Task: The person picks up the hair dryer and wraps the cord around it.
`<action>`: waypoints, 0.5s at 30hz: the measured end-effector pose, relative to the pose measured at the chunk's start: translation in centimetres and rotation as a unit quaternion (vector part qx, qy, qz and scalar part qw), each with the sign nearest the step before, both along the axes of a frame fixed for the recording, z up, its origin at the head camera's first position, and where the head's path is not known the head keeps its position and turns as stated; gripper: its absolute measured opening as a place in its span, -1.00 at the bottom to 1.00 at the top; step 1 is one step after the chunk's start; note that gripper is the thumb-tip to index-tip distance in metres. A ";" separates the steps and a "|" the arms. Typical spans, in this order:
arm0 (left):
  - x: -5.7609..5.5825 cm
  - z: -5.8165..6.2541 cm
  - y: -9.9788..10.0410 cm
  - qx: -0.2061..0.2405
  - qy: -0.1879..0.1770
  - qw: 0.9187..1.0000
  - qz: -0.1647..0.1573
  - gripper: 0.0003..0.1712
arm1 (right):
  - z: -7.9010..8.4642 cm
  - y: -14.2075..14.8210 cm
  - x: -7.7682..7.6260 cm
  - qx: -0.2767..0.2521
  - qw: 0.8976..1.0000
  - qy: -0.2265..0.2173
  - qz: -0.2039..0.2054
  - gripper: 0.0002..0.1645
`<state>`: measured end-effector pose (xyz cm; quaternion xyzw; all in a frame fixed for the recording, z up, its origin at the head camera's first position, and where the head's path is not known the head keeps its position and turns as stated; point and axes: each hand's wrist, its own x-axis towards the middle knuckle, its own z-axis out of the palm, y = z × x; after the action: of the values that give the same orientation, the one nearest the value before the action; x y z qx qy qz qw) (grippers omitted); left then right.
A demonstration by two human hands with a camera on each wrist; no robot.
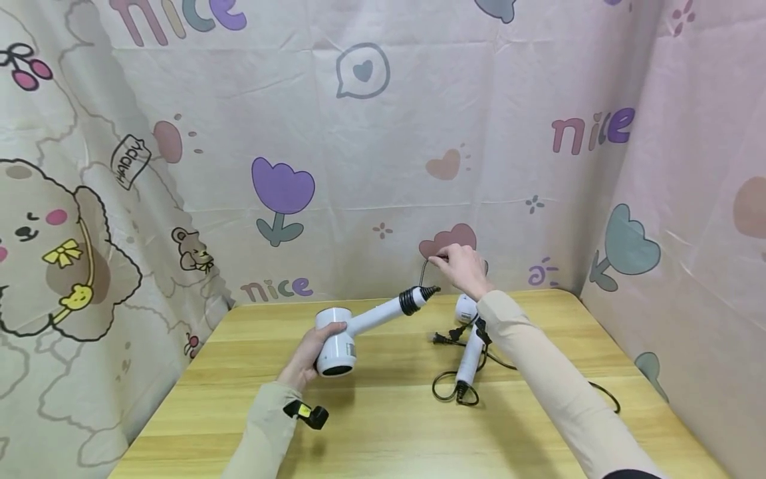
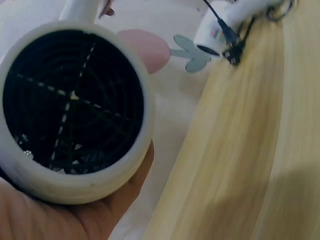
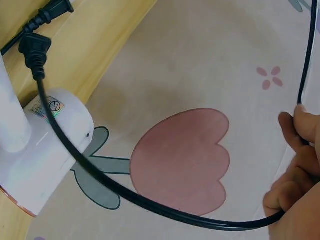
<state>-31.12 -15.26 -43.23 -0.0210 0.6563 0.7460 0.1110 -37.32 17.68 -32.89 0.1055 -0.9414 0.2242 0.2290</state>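
A white hair dryer (image 1: 335, 344) is gripped by its barrel in my left hand (image 1: 306, 354), raised above the table. Its handle slants up to the right, with black cord (image 1: 409, 301) wound round the handle's end. The left wrist view looks at the dark round grille (image 2: 75, 100) of this dryer. Higher up and to the right, my right hand (image 1: 463, 268) pinches the cord between thumb and fingers. From that hand, one stretch runs down to the wound handle. Another stretch (image 3: 165, 212) curves away to a black plug (image 3: 35, 50).
A second white hair dryer (image 1: 470, 356) lies on the wooden table (image 1: 383, 426) below my right arm, its black cord looped around it. Another plug (image 3: 52, 10) is beside it. Behind the table hangs a printed curtain (image 1: 371, 166).
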 end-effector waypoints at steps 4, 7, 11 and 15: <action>0.0 -0.1 -0.2 -0.015 0.003 1.000 0.003 -0.21 | -0.1 -0.5 0.1 0.021 0.999 0.048 0.009 -0.69; 0.0 0.1 -0.1 -0.035 0.017 0.999 -0.001 -0.20 | 0.0 -0.8 0.2 0.030 0.997 0.067 0.025 -0.71; -0.2 0.6 0.1 -0.089 0.057 0.994 0.000 -0.19 | 0.1 -1.3 0.4 0.031 0.995 0.087 0.042 -0.78; -0.2 1.1 0.0 -0.137 0.082 0.987 0.019 -0.17 | 0.4 -1.6 0.6 0.036 0.993 0.106 0.047 -0.81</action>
<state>-31.33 -15.26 -42.13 0.0130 0.7587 0.6502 0.0388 -36.70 16.03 -32.51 0.1809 -0.9134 0.1883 0.3124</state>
